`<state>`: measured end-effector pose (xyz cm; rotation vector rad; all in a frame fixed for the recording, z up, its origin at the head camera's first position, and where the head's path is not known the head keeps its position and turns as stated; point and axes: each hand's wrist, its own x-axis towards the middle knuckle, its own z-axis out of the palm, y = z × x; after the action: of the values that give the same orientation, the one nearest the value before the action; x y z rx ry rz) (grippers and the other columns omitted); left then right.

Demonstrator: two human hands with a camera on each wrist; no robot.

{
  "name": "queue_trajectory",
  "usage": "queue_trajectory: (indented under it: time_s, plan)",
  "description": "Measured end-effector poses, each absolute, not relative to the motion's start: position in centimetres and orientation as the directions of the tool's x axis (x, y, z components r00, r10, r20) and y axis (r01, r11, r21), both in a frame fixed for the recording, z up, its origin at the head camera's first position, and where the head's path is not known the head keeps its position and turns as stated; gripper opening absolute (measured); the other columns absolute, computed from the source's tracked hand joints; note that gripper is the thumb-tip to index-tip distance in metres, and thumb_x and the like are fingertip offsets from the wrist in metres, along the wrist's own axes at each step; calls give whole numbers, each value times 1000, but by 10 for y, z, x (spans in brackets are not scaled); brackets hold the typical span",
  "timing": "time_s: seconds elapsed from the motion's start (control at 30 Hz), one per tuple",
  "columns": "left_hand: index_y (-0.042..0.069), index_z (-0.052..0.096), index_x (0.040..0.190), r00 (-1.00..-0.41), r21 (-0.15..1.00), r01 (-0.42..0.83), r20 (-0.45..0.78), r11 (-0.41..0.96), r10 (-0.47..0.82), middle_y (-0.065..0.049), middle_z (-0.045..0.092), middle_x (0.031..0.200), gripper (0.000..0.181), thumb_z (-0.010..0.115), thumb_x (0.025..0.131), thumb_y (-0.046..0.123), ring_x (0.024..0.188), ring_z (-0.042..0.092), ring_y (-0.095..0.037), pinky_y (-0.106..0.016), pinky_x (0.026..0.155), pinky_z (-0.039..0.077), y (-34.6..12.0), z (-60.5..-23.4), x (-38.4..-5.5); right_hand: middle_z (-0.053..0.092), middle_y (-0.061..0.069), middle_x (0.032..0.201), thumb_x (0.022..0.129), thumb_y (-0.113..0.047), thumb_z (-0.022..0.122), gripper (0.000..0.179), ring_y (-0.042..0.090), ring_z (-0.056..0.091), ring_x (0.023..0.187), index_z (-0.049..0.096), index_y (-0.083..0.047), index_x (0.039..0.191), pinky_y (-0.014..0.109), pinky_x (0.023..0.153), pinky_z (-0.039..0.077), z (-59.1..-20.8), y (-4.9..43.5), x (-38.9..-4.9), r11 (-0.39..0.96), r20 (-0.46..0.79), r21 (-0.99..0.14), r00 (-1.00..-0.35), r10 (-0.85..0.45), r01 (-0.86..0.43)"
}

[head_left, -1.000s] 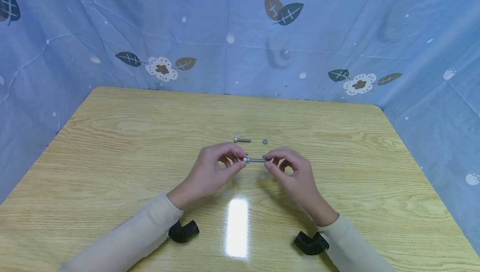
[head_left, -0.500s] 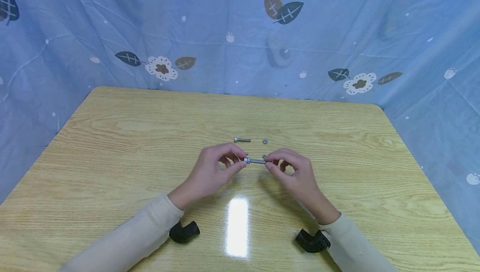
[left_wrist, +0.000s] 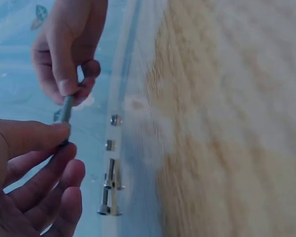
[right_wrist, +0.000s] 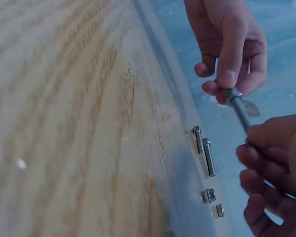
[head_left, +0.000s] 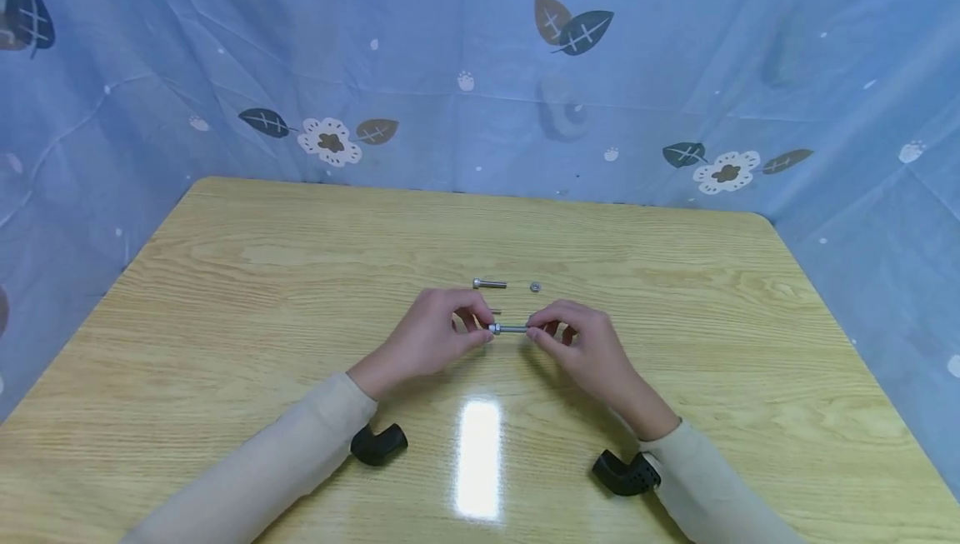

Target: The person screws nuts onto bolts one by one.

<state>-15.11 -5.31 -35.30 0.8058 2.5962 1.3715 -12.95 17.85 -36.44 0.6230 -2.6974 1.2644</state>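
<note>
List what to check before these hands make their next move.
1. Left hand has a grip on the thicker end of the held bolt: ok, pinched between thumb and finger.
2. Right hand has a grip on the opposite end: ok, also pinched.
3. Held bolt lifted off the table: ok, both wrist views show it above the surface.
4. Far end of the thread in plain sight: not ok, the right hand covers it.
5. Thread undamaged: cannot tell, too small and blurred.
6. Two loose bolts and two loose nuts clear of both hands: ok, they lie apart on the table.
</note>
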Motion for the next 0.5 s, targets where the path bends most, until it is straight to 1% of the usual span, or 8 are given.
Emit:
queue_trajectory:
  time_s: [0.07, 0.13, 0.27, 0.33, 0.5]
  plan:
    - [13, 70, 84, -849, 788, 407, 140, 463, 509, 1, 73, 93, 9, 77, 81, 7, 72, 62, -6, -21, 61, 51, -52, -353, -155, 69, -6, 84, 89, -14, 71, 4, 8, 55, 71, 73, -16, 91, 21, 59, 48, -363, 179, -132, 601, 218, -701, -917, -333, -385]
    - [13, 70, 83, -845, 778, 406, 119, 480, 521, 2, 73, 89, 10, 78, 80, 7, 70, 62, -6, -20, 63, 50, -51, -354, -160, 68, -6, 83, 88, -14, 71, 4, 8, 56, 71, 73, -16, 91, 21, 59, 48, -362, 179, -135, 621, 186, -692, -922, -340, -369]
    - [17, 69, 79, -847, 747, 387, 55, 541, 529, 6, 69, 80, 12, 78, 80, 10, 69, 60, -6, -21, 66, 50, -47, -354, -165, 67, -5, 81, 87, -12, 71, 4, 9, 55, 69, 74, -13, 91, 21, 58, 47, -361, 179, -139, 632, 135, -697, -928, -348, -338]
    - [19, 68, 77, -852, 726, 372, 19, 578, 523, 7, 68, 78, 13, 78, 80, 11, 69, 59, -6, -22, 66, 50, -44, -353, -167, 66, -4, 79, 87, -12, 71, 4, 10, 54, 68, 74, -12, 90, 21, 58, 47, -362, 179, -141, 638, 108, -699, -930, -351, -322]
    - [18, 66, 74, -853, 661, 380, -20, 648, 521, 7, 64, 75, 16, 78, 79, 9, 68, 55, -7, -23, 66, 47, -37, -352, -168, 63, -5, 75, 87, -11, 70, 4, 7, 52, 66, 73, -13, 86, 20, 58, 45, -363, 179, -144, 695, 61, -649, -931, -359, -310]
